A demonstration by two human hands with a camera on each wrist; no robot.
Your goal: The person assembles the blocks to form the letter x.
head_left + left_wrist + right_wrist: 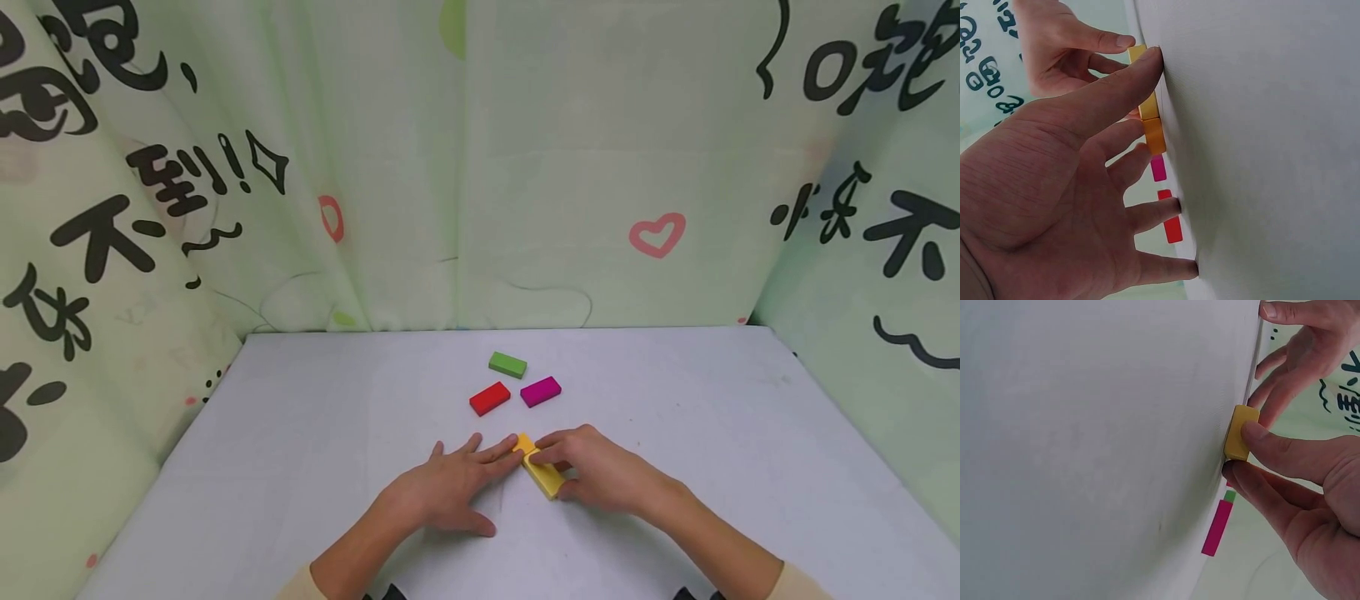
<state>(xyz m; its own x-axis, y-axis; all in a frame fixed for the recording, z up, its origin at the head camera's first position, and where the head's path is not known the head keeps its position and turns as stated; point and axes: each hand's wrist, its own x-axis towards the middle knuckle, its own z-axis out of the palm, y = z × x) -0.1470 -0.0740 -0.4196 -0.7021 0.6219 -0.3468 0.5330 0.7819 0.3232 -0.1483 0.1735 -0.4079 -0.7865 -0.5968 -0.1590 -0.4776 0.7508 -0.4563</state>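
Observation:
A yellow block (545,478) and an orange block (524,442) lie end to end on the white tabletop, slanting. My right hand (611,471) pinches the yellow block between thumb and fingers; the right wrist view shows the thumb against the yellow block (1241,434). My left hand (446,483) is spread on the table, its fingertips at the left side of the orange block. In the left wrist view, the orange block (1154,136) meets the yellow one, whose middle the left thumb partly hides.
Beyond the hands lie a red block (490,398), a magenta block (541,392) and a green block (507,365), apart from one another. A pale green curtain (555,167) with black lettering and pink hearts surrounds the table (315,417) at the back and sides.

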